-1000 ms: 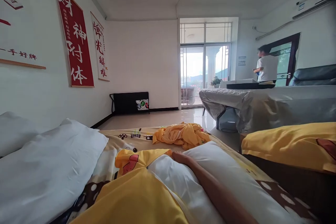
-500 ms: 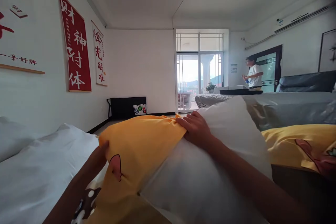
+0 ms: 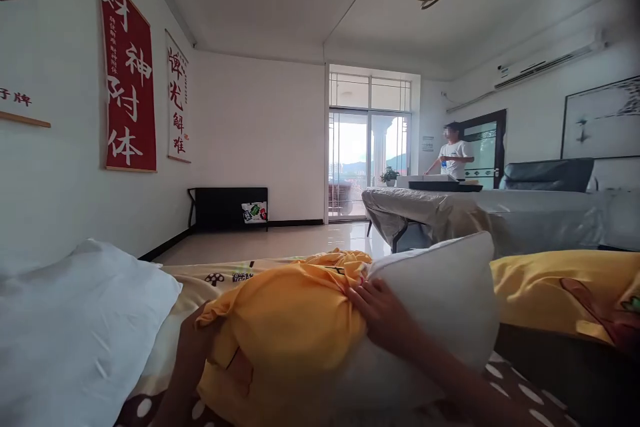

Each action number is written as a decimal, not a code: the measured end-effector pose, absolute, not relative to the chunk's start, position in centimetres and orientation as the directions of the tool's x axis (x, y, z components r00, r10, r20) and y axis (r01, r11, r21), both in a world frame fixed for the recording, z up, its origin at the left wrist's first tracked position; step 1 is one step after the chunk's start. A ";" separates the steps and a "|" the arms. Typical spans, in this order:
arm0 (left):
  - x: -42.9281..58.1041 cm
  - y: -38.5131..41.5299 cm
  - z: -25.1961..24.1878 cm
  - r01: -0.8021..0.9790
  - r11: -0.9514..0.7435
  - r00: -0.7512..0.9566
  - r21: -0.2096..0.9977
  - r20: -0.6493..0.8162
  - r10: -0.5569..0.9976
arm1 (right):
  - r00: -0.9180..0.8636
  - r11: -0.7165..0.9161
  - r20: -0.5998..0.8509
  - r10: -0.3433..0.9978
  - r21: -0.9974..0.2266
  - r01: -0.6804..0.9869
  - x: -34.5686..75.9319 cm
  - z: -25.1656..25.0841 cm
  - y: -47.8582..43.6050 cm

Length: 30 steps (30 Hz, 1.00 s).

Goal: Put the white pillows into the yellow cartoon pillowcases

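A yellow pillowcase (image 3: 295,320) with a printed pattern is partly drawn over a white pillow (image 3: 440,280), whose right part sticks out bare. My right hand (image 3: 383,313) grips the pillowcase's open edge against the pillow, fingers curled into the bunched cloth. At the case's left end, my left hand (image 3: 197,330) clutches its corner; yellow fabric covers most of those fingers. Both pillow and case lie tilted above a bed cover (image 3: 207,275) printed with mushrooms and brown-and-white spots.
Another white pillow (image 3: 85,327) lies at left, and a yellow printed pillow (image 3: 550,287) at right. Beyond stands a plastic-covered table (image 3: 530,220) with a black tray (image 3: 445,186) on it. A person (image 3: 454,157) stands behind it. A black folded panel (image 3: 220,208) leans by the wall.
The pillow and case have come down lower, and the case is more bunched between my hands. My view has shifted, showing more of the bed cover and floor. The person has turned.
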<state>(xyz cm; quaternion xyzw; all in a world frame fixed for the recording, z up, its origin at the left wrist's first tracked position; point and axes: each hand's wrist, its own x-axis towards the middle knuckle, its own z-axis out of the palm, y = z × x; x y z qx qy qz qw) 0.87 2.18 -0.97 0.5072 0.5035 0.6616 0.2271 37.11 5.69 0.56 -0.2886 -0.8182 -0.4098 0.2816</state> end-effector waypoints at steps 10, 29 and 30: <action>-0.2 -2.0 2.2 0.258 -0.351 -0.418 0.900 0.432 0.800 | -0.465 0.623 0.781 0.417 0.127 0.772 32.7 11.5 -0.7; -3.7 -5.9 2.5 0.471 -0.415 0.031 0.779 0.456 0.890 | -0.553 0.690 0.821 -0.140 0.481 0.540 21.2 9.2 5.3; -3.5 -6.5 2.3 0.470 -0.446 0.089 0.762 0.461 0.883 | -0.517 0.689 0.842 -0.156 0.468 0.554 21.4 9.1 5.4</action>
